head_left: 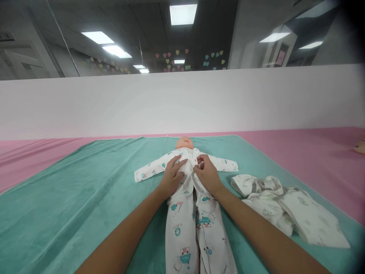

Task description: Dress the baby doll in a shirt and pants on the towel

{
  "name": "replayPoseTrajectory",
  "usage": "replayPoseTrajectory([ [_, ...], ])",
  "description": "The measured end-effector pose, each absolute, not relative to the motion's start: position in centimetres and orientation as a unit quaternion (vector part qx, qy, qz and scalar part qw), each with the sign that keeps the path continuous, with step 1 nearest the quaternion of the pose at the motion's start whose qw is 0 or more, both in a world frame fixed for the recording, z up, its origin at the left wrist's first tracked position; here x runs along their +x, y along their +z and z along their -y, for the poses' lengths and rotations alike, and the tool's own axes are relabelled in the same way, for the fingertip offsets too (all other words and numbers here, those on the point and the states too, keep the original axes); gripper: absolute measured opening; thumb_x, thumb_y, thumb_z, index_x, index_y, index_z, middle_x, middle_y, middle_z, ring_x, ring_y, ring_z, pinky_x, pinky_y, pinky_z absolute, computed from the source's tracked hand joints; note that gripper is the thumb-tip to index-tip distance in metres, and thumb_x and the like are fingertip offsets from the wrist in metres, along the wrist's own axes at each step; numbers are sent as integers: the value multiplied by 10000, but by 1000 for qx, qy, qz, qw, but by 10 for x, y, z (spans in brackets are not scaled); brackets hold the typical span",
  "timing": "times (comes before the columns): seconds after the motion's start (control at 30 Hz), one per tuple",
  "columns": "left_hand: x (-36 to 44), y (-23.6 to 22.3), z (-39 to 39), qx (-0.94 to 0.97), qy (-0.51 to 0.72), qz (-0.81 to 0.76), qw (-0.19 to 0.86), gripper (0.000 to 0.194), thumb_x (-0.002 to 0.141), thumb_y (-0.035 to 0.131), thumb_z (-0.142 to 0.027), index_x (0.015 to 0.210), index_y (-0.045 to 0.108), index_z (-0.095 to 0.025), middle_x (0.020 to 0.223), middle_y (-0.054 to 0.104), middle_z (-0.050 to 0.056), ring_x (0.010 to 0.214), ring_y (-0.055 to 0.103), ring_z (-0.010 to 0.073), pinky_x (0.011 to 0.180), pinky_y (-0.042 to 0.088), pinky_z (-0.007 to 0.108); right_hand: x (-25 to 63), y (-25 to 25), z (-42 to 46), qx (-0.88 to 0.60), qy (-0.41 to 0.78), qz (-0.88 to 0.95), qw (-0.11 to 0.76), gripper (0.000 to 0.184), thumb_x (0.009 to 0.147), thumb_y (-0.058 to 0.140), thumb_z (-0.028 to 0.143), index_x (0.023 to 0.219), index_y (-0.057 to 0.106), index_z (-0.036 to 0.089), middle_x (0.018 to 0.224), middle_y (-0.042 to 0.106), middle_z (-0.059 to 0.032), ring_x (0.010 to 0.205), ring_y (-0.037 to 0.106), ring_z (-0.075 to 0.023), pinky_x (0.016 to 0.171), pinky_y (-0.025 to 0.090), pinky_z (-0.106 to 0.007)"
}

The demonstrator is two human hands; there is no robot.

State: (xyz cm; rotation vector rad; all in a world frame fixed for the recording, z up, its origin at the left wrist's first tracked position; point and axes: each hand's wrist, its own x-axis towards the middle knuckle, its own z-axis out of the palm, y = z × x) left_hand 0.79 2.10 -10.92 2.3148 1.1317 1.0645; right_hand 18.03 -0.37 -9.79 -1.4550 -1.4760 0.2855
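Head cam has the baby doll on a teal mat, arms and legs already in the printed white sleeper (front not closed yet, by the look of it), left hand lying open on the chest, right hand pinching the front edge, bundled white clothes off to the right.

**White wall beneath a wide glass pane**
Ceiling lights shine overhead, colored paper hearts sit beyond, pink cloth lies below.

Cotton sleepsuit, plush velvet mat, smooth plastic doll head.
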Motion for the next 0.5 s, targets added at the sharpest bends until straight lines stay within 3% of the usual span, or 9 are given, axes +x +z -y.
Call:
replayPoseTrajectory([
  [0.1,5,-111,-15,823,377,-394,161,455,854,394,-144,1270,512,-286,1449,297,32,1341,253,228,1106,233,437,180,-97,11,-553,94,644,520,315,757,449,156,1039,549,253,908,513,12,623,471,-113,649,382,-265],
  [0.2,3,-109,-9,834,378,-377,141,422,865,409,-154,1241,535,-300,1440,306,31,1336,261,227,1100,244,442,181,-94,15,-520,80,684,506,205,805,421,151,855,603,232,872,520,2,703,498,-128,680,377,-265],
  [0.33,3,-106,-4,843,384,-357,120,353,860,452,-167,1168,584,-280,1409,357,39,1321,290,228,1092,265,439,184,-91,16,-502,89,712,483,143,847,446,214,765,563,211,777,522,8,719,493,-138,674,367,-263],
  [0.5,3,-105,-3,856,381,-331,108,295,840,533,-232,1128,587,-263,1402,382,51,1319,290,249,1084,280,464,183,-88,18,-511,102,721,456,241,839,514,357,664,458,202,690,477,32,644,437,-123,611,335,-251],
])
